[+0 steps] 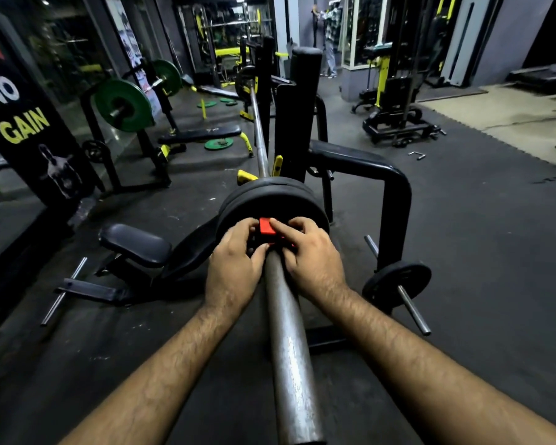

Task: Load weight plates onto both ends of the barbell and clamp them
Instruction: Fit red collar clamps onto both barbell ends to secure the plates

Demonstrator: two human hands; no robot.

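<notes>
**Both hands on the clamp at the near end of the barbell**

Along the bottom of the view, the grey, scuffed sleeve of the barbell [286,332] is running away from the camera. On it the left hand [233,268] and the right hand [312,261] are curling their fingers around the clamp [267,227], which is red on top and black below. Most of the clamp is hiding under the fingers, so its lever position cannot be told. Just behind it, black weight plates [270,197] are sitting on the sleeve, against the rack upright [297,123]. Farther away, the bar's other end is looking dark and unclear.
</notes>
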